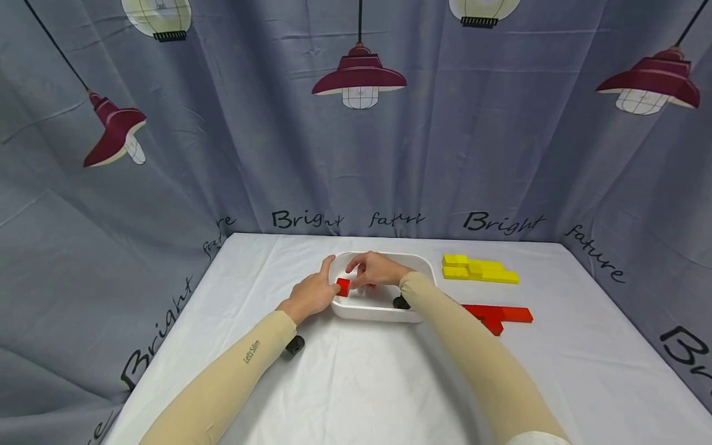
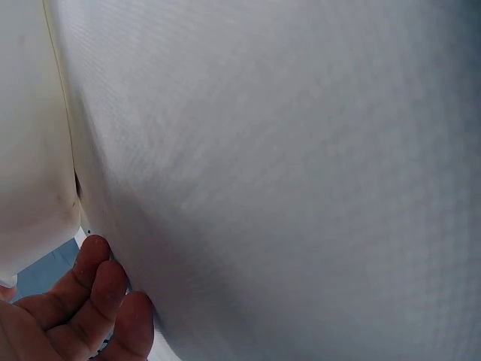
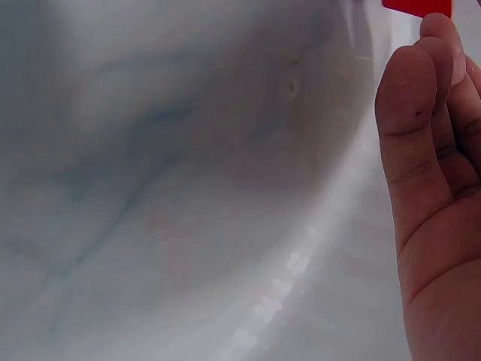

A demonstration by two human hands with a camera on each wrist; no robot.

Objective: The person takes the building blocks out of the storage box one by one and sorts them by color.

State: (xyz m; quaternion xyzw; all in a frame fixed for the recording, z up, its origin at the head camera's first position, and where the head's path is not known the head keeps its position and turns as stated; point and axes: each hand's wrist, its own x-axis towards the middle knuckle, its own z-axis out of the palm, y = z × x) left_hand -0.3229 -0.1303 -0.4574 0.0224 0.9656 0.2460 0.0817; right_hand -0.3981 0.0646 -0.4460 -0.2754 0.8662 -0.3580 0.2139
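Observation:
In the head view my left hand (image 1: pixel 313 295) grips the left rim of a white tray (image 1: pixel 384 314), its thumb over the edge next to a red block (image 1: pixel 343 287). The left wrist view shows bent fingers (image 2: pixel 113 289) of that hand by a white wall. My right hand (image 1: pixel 379 270) reaches down into the tray with its fingers spread, right of the red block. In the right wrist view its fingers (image 3: pixel 409 113) lie together, near the red block (image 3: pixel 421 6) at the top. A black piece (image 1: pixel 401 302) lies in the tray below my right wrist.
Yellow blocks (image 1: pixel 479 271) lie right of the tray at the back. Nearer, red blocks (image 1: pixel 500 315) are partly hidden by my right sleeve. Another black piece (image 1: pixel 295 345) sits beside my left forearm. A printed grey curtain (image 1: pixel 356 161) stands behind the white-covered table (image 1: pixel 367 383).

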